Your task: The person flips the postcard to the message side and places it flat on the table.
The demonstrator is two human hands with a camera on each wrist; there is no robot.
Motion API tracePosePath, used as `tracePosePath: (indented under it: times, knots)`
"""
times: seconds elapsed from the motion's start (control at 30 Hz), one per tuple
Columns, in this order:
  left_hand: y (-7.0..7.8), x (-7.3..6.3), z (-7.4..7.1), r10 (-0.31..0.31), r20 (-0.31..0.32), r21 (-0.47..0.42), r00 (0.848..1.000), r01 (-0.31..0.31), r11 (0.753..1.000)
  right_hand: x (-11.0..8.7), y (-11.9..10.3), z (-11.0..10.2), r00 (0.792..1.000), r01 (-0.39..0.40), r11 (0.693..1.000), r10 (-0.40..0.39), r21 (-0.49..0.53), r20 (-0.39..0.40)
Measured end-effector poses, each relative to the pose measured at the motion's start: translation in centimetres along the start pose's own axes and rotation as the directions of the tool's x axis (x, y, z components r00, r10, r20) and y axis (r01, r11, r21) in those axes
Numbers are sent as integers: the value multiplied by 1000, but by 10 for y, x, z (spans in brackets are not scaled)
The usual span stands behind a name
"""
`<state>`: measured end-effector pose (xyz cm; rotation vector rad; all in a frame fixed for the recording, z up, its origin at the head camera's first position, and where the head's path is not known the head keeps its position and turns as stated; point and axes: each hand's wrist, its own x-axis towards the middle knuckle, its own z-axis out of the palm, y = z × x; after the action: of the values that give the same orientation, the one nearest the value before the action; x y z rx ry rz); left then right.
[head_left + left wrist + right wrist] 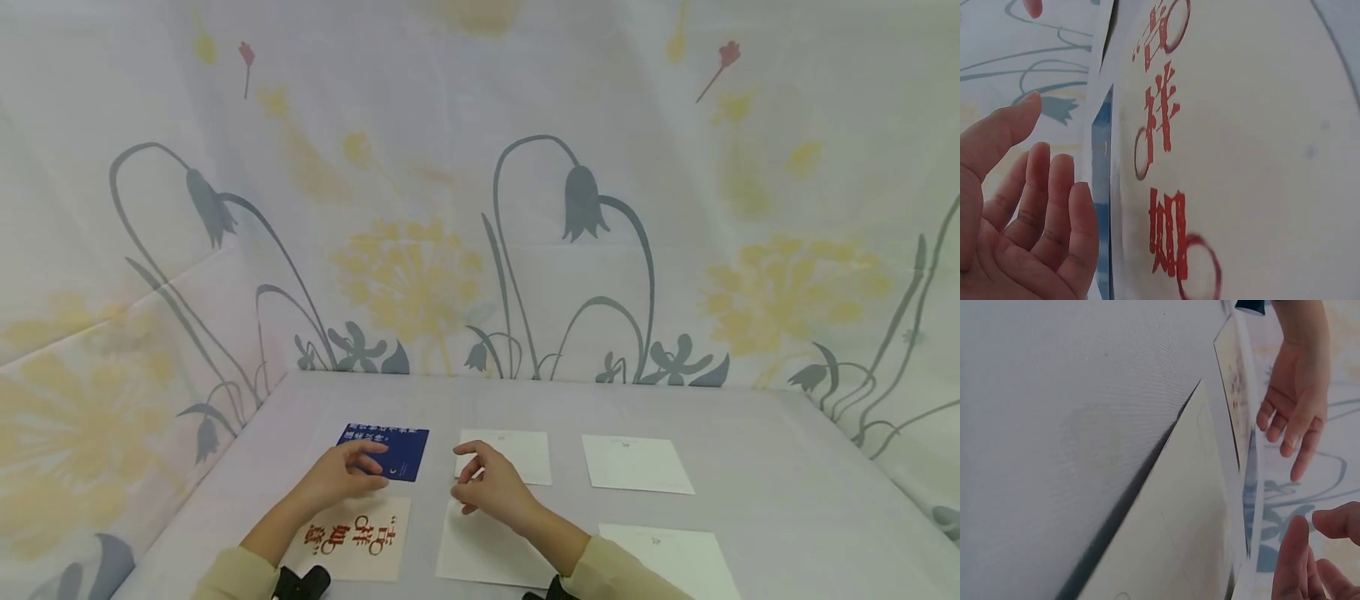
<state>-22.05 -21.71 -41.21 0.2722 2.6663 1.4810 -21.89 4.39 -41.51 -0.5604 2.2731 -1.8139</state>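
Note:
My left hand point(341, 479) hovers over the front edge of a dark blue card point(408, 457) with white print, partly covering it. Its fingers are loosely bent and hold nothing. Nearer to me lies a cream card point(358, 567) with red characters, also large in the left wrist view. My right hand point(498, 490) is above two white cards, one behind point(531, 458) and one in front point(480, 552); thumb and fingers are relaxed around bare air. Both empty hands show in the right wrist view, the left point(1297, 394) across from the right point(1300, 562).
Two more white cards lie to the right, one at the back point(637, 465) and one in front point(667, 562), cut by the frame edge. All cards rest on a pale cloth-covered table point(780, 467). A flower-printed curtain point(450, 183) rises behind and at the sides.

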Motion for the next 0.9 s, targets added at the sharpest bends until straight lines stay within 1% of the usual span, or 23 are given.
tracePosePath:
  times: [0.17,0.33,0.6,0.77,0.9]
  knots:
    - [-3,1,-7,0,-23,1,1000,0,1000,9,1,7,1000,19,1000,-19,-24,-12]
    - [-8,3,-14,4,-56,24,998,-2,1000,18,1,14,999,29,999,-30,-39,-21]
    - [-10,8,-23,-4,-99,57,995,10,998,33,1,22,999,7,996,-10,-87,-42]
    - [-16,9,-30,-16,-92,53,996,21,998,40,-1,27,999,-2,996,-2,-85,-51]
    - [-22,11,-33,-20,-94,75,995,27,997,45,1,30,998,-9,994,2,-105,-62]
